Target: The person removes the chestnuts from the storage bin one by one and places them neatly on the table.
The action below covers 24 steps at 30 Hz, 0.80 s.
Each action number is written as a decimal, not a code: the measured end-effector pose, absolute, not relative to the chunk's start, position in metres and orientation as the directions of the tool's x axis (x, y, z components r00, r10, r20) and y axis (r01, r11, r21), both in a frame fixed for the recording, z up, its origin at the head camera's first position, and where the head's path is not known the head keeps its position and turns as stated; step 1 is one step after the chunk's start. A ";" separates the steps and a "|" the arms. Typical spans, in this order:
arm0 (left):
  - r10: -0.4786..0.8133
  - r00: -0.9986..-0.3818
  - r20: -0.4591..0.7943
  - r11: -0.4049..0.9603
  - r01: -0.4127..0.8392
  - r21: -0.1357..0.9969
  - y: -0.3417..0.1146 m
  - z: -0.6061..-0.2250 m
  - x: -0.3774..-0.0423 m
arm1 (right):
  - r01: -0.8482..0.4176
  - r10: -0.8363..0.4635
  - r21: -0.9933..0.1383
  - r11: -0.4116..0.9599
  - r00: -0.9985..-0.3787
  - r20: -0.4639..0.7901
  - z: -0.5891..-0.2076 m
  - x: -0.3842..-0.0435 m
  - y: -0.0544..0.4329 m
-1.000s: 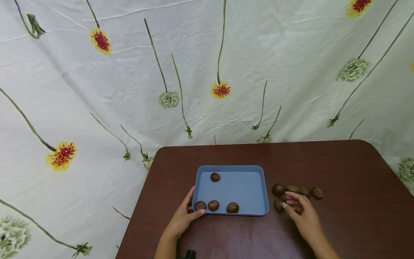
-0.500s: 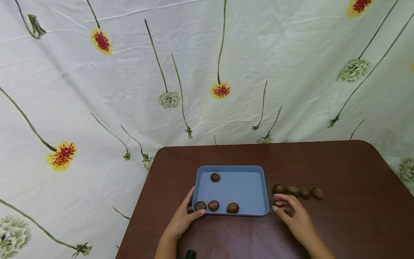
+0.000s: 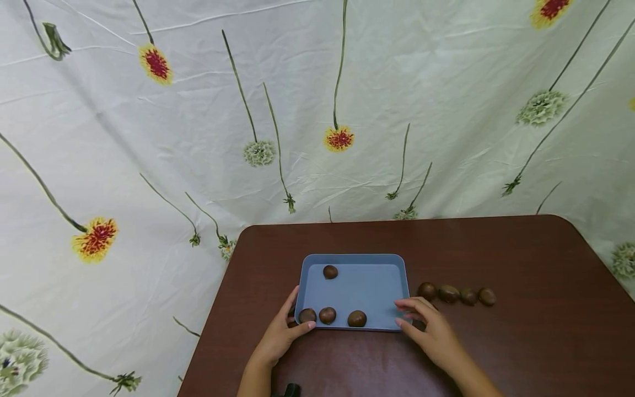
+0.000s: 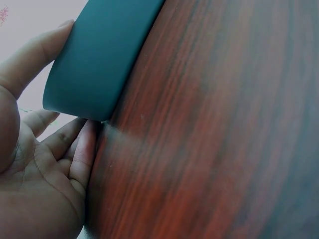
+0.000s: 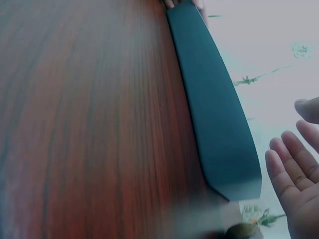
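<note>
The left hand (image 3: 278, 331) grips the near-left corner of the blue tray (image 3: 379, 286): thumb along the near rim, fingers at the left side and under the corner. The right hand (image 3: 434, 333) is positioned over the tray's near-right corner, fingers extended, thumb apart, nothing visible in its grasp; from where I stand, I cannot tell whether it touches the rim.

Largest item: the white cloth (image 3: 198, 116), printed with long-stemmed flowers, behind the work area. In front of it is the dark brown table (image 3: 347, 240), rounded at the far corners. The tray lies flat on the table, between the two hands. Smallest items: the chestnuts (image 3: 357, 318). Four are in the tray — one near the far-left corner, three along the near edge. Four more form a row on the table, right of the tray — just beyond the right hand.
</note>
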<state>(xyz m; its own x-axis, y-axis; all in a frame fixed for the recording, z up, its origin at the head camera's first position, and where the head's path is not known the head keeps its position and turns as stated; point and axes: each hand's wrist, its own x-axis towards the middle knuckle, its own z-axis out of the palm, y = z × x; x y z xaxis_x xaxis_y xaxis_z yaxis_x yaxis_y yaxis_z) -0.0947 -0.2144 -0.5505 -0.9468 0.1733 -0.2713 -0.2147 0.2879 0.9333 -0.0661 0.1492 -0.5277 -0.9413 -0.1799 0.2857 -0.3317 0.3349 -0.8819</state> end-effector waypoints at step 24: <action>0.173 -0.944 -0.281 0.294 -0.223 0.929 -0.215 -0.550 -0.095 | -0.226 -0.387 -0.868 0.441 -0.921 0.043 -0.523 -0.090 0.099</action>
